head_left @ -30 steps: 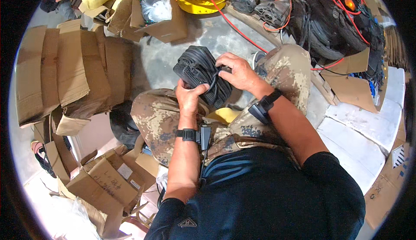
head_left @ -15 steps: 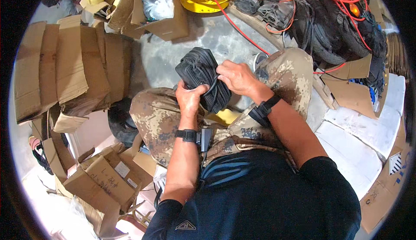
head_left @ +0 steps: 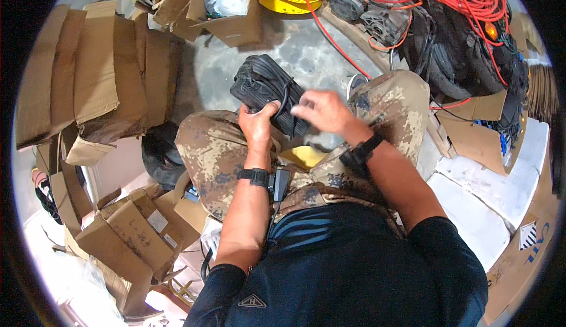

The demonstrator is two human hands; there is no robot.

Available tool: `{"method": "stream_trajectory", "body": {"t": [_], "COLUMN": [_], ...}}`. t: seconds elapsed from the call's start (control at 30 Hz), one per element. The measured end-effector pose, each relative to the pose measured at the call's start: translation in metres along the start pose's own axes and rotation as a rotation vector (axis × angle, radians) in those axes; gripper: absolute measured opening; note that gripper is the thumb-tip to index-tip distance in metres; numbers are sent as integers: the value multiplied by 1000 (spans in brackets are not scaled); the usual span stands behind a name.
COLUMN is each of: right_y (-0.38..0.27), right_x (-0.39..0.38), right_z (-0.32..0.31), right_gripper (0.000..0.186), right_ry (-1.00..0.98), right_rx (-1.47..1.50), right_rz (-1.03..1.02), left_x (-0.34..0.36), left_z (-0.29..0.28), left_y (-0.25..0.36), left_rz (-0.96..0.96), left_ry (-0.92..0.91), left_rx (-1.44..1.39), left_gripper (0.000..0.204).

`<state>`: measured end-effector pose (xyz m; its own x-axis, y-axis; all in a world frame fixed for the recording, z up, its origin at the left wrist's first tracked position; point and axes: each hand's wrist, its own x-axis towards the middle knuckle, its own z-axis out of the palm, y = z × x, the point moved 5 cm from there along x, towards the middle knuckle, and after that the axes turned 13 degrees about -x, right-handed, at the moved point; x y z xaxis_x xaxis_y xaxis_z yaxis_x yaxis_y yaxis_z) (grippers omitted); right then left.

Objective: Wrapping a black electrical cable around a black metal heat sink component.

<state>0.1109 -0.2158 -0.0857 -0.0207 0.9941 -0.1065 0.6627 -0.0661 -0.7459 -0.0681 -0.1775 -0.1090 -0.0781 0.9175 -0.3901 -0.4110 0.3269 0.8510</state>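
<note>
My left hand grips a bundle of black cable, held up in front of me over the concrete floor. My right hand is blurred at its side, fingers curled; whether it pinches anything, I can't tell. The bundling looks done, a strand crossing it; fastening that seems unfinished.

Worn on my head, the left of two side-by-side fisheye cameras looks down over my shirt at my left hand and right hand, close below, taking in floor beyond them.
</note>
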Motion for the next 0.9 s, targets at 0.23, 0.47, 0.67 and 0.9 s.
{"method": "stream_trajectory", "body": {"t": [0.23, 0.47, 0.67, 0.9], "right_y": [3, 16, 12, 4], "right_x": [-1, 2, 6, 4], "right_z": [29, 22, 16, 10], "right_gripper": [28, 9, 14, 10], "right_ry": [-23, -146, 35, 148], "right_rx": [-180, 188, -74, -16], "right_rz": [-9, 194, -125, -89], "left_x": [0, 1, 4, -7], "left_z": [0, -12, -10, 3], "left_y": [-4, -5, -10, -9], "left_rz": [87, 137, 78, 7], "left_ry": [1, 103, 19, -110], "left_rx": [5, 80, 58, 155], "left_gripper": [40, 35, 41, 35]}}
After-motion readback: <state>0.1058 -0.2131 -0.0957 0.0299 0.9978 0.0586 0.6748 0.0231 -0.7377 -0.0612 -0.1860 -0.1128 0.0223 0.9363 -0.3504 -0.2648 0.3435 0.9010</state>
